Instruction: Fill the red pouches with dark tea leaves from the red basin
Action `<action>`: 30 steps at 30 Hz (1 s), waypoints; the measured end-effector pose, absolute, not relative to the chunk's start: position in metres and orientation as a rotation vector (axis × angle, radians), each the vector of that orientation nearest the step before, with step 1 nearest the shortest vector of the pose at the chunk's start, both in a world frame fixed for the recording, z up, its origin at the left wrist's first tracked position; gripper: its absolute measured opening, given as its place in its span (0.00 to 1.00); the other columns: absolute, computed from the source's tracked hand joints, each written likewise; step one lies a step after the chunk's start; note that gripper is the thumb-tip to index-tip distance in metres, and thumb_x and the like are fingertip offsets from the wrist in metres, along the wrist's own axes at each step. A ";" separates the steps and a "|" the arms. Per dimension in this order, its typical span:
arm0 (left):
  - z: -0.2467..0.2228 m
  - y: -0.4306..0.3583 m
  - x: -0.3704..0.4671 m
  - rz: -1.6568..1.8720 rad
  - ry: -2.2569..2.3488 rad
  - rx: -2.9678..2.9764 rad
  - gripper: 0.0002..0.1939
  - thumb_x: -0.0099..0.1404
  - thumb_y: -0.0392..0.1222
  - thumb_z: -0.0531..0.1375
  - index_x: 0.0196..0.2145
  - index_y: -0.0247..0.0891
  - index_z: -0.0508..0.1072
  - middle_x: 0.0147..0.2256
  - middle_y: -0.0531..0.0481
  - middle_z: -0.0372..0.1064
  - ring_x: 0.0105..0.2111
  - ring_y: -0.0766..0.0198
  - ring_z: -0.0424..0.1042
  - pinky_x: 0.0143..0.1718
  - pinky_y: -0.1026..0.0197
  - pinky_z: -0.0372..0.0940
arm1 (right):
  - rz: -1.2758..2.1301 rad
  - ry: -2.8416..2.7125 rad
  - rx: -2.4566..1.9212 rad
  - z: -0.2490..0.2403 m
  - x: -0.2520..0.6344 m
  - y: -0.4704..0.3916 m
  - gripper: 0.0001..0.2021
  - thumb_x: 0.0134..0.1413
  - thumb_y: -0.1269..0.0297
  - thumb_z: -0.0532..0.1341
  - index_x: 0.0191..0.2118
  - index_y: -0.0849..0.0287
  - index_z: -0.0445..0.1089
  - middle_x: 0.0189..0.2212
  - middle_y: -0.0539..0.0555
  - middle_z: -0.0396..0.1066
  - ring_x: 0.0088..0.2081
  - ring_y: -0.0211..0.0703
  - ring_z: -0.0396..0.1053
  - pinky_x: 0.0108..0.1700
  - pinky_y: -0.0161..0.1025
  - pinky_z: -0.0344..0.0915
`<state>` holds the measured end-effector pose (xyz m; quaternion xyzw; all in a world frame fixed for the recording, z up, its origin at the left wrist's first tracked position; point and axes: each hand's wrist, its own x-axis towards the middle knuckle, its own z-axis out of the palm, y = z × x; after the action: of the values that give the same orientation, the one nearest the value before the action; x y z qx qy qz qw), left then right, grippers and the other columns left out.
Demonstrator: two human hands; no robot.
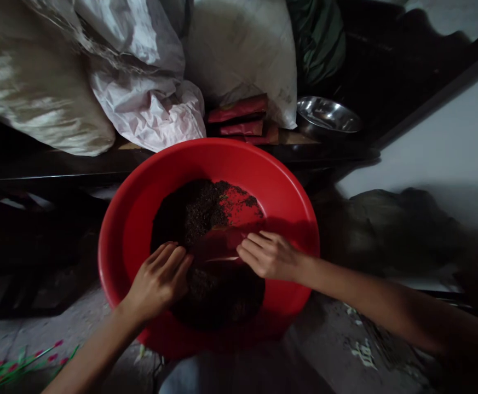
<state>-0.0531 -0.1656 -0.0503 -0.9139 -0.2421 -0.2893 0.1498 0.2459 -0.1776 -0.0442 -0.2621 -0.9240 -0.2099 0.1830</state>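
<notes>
A dark red packet (pixel 218 244) is held level over a large red basin (pixel 292 202). Its left end sits in the curled fingers of my left hand (pixel 162 273), and my right hand (pixel 267 254) grips the other end. One long edge of the packet catches the light. Below it, dark, loose, crumbly material like dried leaves (pixel 206 210) covers much of the basin floor. A patch of bare red plastic shows toward the back right. My fingertips are partly hidden behind the packet.
Behind the basin, a dark bench carries white sacks (pixel 242 49), a crumpled white bag (pixel 152 115), several similar red packets (pixel 239 112) and a shiny metal bowl (pixel 329 115). Pink flowers with green stems (pixel 25 364) lie on the floor at left. A dark bundle (pixel 395 230) stands at right.
</notes>
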 end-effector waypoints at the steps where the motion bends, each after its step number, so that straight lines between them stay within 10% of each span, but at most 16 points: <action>1: -0.051 -0.164 -0.053 -0.847 -0.679 -2.629 0.11 0.65 0.21 0.55 0.39 0.32 0.73 0.31 0.45 0.69 0.33 0.55 0.72 0.42 0.50 0.77 | -0.601 -2.605 -0.753 -0.043 0.257 -0.179 0.13 0.71 0.76 0.55 0.38 0.62 0.75 0.31 0.53 0.74 0.35 0.42 0.69 0.36 0.40 0.62; 10: -0.059 -0.167 -0.066 -0.825 -0.592 -2.681 0.12 0.72 0.24 0.53 0.47 0.28 0.73 0.35 0.43 0.73 0.37 0.54 0.74 0.40 0.52 0.77 | -0.666 -2.702 -0.801 -0.034 0.305 -0.195 0.14 0.70 0.77 0.55 0.35 0.60 0.74 0.29 0.52 0.73 0.34 0.43 0.69 0.38 0.41 0.63; 16: -0.053 -0.170 -0.069 -0.747 -0.707 -2.956 0.13 0.76 0.28 0.54 0.54 0.28 0.72 0.44 0.40 0.74 0.43 0.57 0.74 0.38 0.60 0.74 | -0.531 -2.686 -1.041 -0.020 0.232 -0.189 0.10 0.73 0.61 0.58 0.43 0.60 0.74 0.37 0.57 0.75 0.43 0.52 0.71 0.45 0.49 0.65; 22: -0.048 -0.174 -0.056 -0.788 -0.795 -2.862 0.15 0.75 0.25 0.48 0.35 0.34 0.70 0.32 0.47 0.66 0.32 0.60 0.66 0.28 0.60 0.65 | -0.324 -2.816 -0.849 -0.035 0.156 -0.182 0.09 0.68 0.74 0.58 0.35 0.60 0.70 0.32 0.54 0.72 0.37 0.48 0.72 0.37 0.44 0.66; 30: -0.053 -0.182 -0.045 -0.849 -0.614 -2.692 0.13 0.75 0.26 0.48 0.35 0.35 0.67 0.30 0.48 0.63 0.29 0.59 0.61 0.29 0.58 0.63 | -0.416 -2.598 -0.655 -0.048 0.173 -0.184 0.14 0.67 0.75 0.54 0.28 0.56 0.64 0.25 0.50 0.65 0.26 0.41 0.64 0.28 0.41 0.59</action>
<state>-0.0446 -0.1819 -0.0526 -0.9245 -0.2107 -0.2917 0.1260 0.1730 -0.1845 -0.0477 -0.2358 -0.9361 -0.1498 0.2135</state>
